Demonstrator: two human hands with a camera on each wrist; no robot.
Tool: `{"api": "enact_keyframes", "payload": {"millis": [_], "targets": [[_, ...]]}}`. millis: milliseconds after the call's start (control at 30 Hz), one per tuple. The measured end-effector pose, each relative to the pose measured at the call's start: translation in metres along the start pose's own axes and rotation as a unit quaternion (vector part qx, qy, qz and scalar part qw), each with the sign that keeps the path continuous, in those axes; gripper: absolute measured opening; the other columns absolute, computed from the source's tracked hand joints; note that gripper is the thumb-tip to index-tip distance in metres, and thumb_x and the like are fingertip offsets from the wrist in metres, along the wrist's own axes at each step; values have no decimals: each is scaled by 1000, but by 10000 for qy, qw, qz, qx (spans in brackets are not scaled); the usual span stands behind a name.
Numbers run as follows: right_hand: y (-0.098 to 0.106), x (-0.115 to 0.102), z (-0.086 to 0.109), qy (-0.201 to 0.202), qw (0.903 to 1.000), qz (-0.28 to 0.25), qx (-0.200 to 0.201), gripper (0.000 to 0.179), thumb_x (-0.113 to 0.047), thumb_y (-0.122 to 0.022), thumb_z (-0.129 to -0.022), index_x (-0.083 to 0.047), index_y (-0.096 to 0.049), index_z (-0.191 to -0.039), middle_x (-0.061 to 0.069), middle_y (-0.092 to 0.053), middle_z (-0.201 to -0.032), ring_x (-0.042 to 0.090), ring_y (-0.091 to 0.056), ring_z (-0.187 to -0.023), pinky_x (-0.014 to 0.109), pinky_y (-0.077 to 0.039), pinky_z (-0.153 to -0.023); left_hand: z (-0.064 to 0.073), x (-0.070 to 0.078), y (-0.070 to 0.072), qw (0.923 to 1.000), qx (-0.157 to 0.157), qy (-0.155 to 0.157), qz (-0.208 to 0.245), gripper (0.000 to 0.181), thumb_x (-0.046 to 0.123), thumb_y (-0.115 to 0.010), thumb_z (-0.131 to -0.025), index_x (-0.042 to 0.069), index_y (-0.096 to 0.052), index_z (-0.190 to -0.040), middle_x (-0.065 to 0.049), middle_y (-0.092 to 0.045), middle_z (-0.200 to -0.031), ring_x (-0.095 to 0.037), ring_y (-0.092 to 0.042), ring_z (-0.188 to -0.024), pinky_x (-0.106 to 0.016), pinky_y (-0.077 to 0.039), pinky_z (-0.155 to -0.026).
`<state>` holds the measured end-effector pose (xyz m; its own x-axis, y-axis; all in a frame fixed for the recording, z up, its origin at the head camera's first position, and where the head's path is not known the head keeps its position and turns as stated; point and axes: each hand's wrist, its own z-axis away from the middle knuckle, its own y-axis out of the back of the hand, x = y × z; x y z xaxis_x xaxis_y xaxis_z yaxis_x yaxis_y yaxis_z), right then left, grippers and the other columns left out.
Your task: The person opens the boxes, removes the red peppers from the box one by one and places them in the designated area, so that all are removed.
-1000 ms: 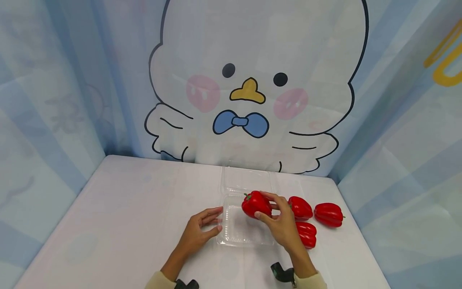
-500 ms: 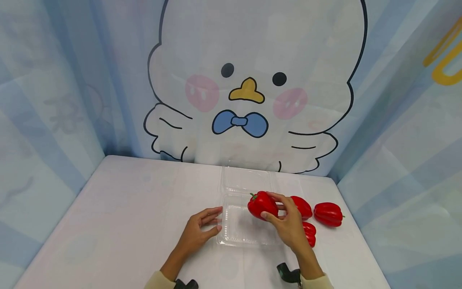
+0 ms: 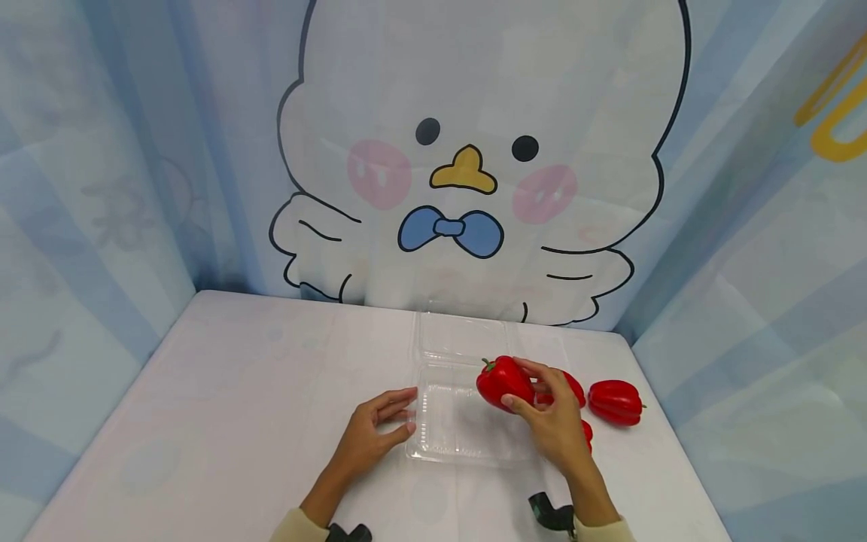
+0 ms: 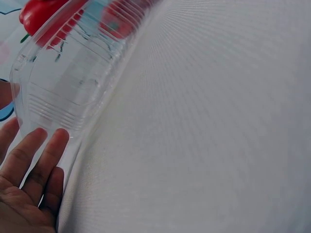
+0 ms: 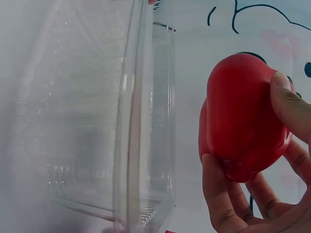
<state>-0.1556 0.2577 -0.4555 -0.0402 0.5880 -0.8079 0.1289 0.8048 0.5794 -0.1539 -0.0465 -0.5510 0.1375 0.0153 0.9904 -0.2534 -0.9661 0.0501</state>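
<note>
My right hand (image 3: pixel 554 418) grips a red bell pepper (image 3: pixel 504 382) with a green stem, held up over the right part of a clear plastic clamshell box (image 3: pixel 433 444). In the right wrist view, the thumb and fingers wrap the pepper (image 5: pixel 245 111) from opposite sides, beside the box wall (image 5: pixel 129 121). At the box's left side rests my left hand (image 3: pixel 372 429), with fingers extended. Its fingertips (image 4: pixel 58 138) touch the box's outer wall in the left wrist view. The box lies with its lid (image 3: pixel 460 335) folded back.
Another red pepper (image 3: pixel 615 403) lies on the right of the white table (image 3: pixel 223 421). Two more peppers, one of them (image 3: pixel 576 385) just behind my right hand, are partly hidden by it. A cartoon-printed curtain (image 3: pixel 467 90) stands behind, with blue-white cloth at both sides.
My right hand has moved to the right over the box, carrying the pepper along. It now covers more of the peppers behind it. The left hand and box have stayed put.
</note>
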Motion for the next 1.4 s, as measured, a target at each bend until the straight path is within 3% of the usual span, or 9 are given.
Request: {"api": "enact_keyframes", "payload": {"millis": [200, 467, 667, 1400], "targets": [[6, 0, 1, 10, 10000, 65, 51, 67, -24, -88, -89, -30, -60, -149, 8, -58, -142, 29, -59, -125, 16, -57, -89, 0, 0, 0, 10000, 13, -43, -13, 55, 8, -78, -95, 4, -60, -147, -19, -61, -152, -37, -72, -126, -43, -58, -110], [11, -1, 3, -142, 9998, 104, 114, 66, -23, -87, -90, -28, -59, -150, 10, -55, -147, 33, -57, -133, 45, -64, -100, 0, -2, 0, 10000, 41, 85, -25, 56, 10, -79, -95, 6, -60, -147, -16, -62, -153, -33, -72, -126, -34, -58, -109], [17, 0, 4, -182, 9996, 122, 164, 66, -23, -86, -91, -27, -59, -151, 11, -55, -146, 35, -57, -133, 46, -64, -99, 1, -1, 2, 10000, 20, 73, -63, 56, 10, -80, -95, 7, -59, -147, -16, -61, -153, -34, -71, -127, -29, -58, -109], [39, 8, 9, -499, 9978, 97, 436, 67, -26, -84, -92, -27, -57, -154, 13, -53, -150, 36, -53, -136, 58, -59, -104, 1, 0, 2, 9999, 27, 75, -90, 56, 10, -80, -94, 7, -60, -147, -16, -62, -153, -30, -73, -125, -29, -57, -109]]}}
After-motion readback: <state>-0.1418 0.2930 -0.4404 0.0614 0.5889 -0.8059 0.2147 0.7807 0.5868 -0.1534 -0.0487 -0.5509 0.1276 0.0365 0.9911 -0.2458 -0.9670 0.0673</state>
